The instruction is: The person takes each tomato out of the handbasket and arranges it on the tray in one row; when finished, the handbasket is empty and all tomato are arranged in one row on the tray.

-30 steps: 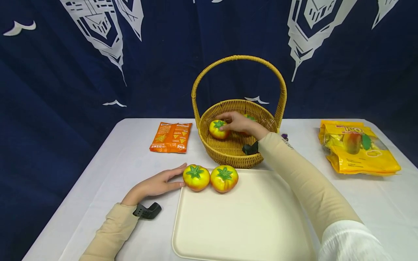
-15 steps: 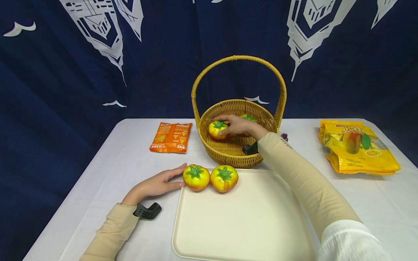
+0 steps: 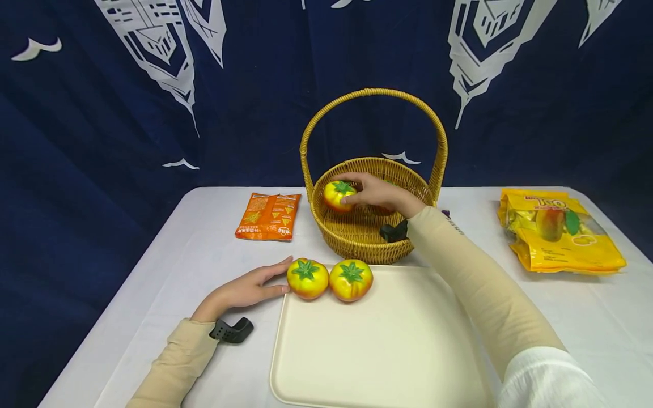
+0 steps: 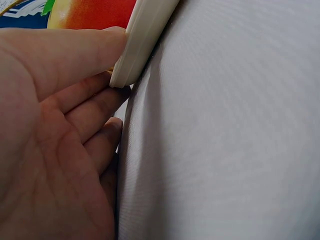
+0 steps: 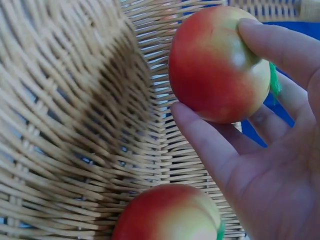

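Inside the wicker basket (image 3: 353,245), my right hand (image 3: 374,191) grips a yellow-and-red toy tomato (image 3: 338,196) with a green leafy top. The right wrist view shows thumb and fingers round this tomato (image 5: 215,65), by the woven wall. Another tomato (image 5: 170,215) lies lower in the basket, mostly behind my hand in the head view. My left hand (image 3: 245,292) rests at the far left corner of the cream tray (image 3: 377,345), thumb at the tray's rim (image 4: 142,45), fingers fairly straight. Beside it, a left tomato (image 3: 307,279) and a right tomato (image 3: 351,280) sit on the tray.
An orange snack packet (image 3: 268,216) lies left of the basket. On the right side of the white table (image 3: 576,317) is a yellow mango candy bag (image 3: 558,232). The tall basket handle (image 3: 374,92) arches above my right hand. A dark blue curtain (image 3: 265,113) hangs behind.
My right hand and its tomato dip a little, then rise slightly up and left within the basket. The left hand stays at the tray corner.
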Action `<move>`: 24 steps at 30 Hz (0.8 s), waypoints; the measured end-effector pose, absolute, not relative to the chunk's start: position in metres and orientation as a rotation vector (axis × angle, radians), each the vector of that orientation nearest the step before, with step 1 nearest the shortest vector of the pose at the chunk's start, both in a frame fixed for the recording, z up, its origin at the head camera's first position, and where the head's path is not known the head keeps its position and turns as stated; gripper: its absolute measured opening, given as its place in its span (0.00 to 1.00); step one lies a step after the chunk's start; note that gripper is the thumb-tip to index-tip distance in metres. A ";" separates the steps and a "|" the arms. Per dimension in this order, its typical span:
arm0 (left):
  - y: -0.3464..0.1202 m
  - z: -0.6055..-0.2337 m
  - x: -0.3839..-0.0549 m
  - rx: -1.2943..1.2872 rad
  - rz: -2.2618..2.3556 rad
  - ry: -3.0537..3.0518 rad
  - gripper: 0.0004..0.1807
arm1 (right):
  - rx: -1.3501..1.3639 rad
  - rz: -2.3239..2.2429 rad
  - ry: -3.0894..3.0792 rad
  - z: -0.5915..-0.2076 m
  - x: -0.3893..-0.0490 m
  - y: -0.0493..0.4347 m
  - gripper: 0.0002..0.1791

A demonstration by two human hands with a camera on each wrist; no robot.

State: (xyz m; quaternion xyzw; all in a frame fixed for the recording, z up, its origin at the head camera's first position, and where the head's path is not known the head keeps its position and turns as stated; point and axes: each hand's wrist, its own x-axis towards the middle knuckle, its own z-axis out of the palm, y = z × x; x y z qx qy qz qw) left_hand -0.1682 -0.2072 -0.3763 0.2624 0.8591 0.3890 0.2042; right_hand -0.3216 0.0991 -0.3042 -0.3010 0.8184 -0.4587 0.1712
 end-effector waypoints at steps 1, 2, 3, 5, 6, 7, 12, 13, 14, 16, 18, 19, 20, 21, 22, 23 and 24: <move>-0.207 -0.377 -0.168 0.734 1.087 2.395 0.35 | -0.855 -1.313 2.319 -0.303 -0.321 0.100 0.32; -0.207 -0.377 -0.168 0.735 1.086 2.397 0.35 | -0.854 -1.317 2.319 -0.301 -0.321 0.101 0.32; -0.207 -0.377 -0.168 0.736 1.086 2.398 0.35 | -0.858 -1.318 2.320 -0.299 -0.321 0.103 0.32; -0.207 -0.378 -0.168 0.736 1.085 2.401 0.35 | -0.880 -1.317 2.324 -0.294 -0.319 0.105 0.33; -0.207 -0.378 -0.168 0.738 1.085 2.401 0.35 | -0.893 -1.315 2.326 -0.292 -0.318 0.106 0.33; -0.207 -0.379 -0.168 0.739 1.083 2.403 0.35 | -0.912 -1.314 2.325 -0.289 -0.317 0.108 0.33; -0.208 -0.379 -0.168 0.735 1.084 2.407 0.35 | -0.994 -1.307 2.341 -0.274 -0.302 0.115 0.33; -0.208 -0.378 -0.168 0.733 1.083 2.408 0.35 | -1.003 -1.308 2.347 -0.271 -0.298 0.117 0.33; -0.209 -0.378 -0.169 0.732 1.083 2.409 0.35 | -1.003 -1.311 2.354 -0.269 -0.294 0.119 0.33; -0.209 -0.378 -0.169 0.732 1.082 2.410 0.35 | -1.005 -1.320 2.365 -0.266 -0.285 0.124 0.34; -0.209 -0.379 -0.169 0.737 1.083 2.408 0.35 | -1.010 -1.333 2.373 -0.264 -0.275 0.129 0.34; -0.208 -0.379 -0.169 0.738 1.084 2.406 0.35 | -1.015 -1.342 2.372 -0.263 -0.270 0.132 0.34; -0.208 -0.379 -0.170 0.740 1.084 2.404 0.35 | -1.016 -1.352 2.372 -0.263 -0.265 0.135 0.34; -0.208 -0.379 -0.170 0.741 1.085 2.402 0.35 | -1.022 -1.362 2.371 -0.263 -0.259 0.137 0.34; -0.208 -0.379 -0.170 0.742 1.086 2.402 0.34 | -1.028 -1.376 2.367 -0.264 -0.255 0.141 0.34; -0.208 -0.379 -0.170 0.742 1.087 2.401 0.34 | -1.036 -1.390 2.363 -0.264 -0.250 0.144 0.34; -0.208 -0.379 -0.170 0.741 1.085 2.402 0.34 | -1.042 -1.412 2.351 -0.265 -0.244 0.147 0.34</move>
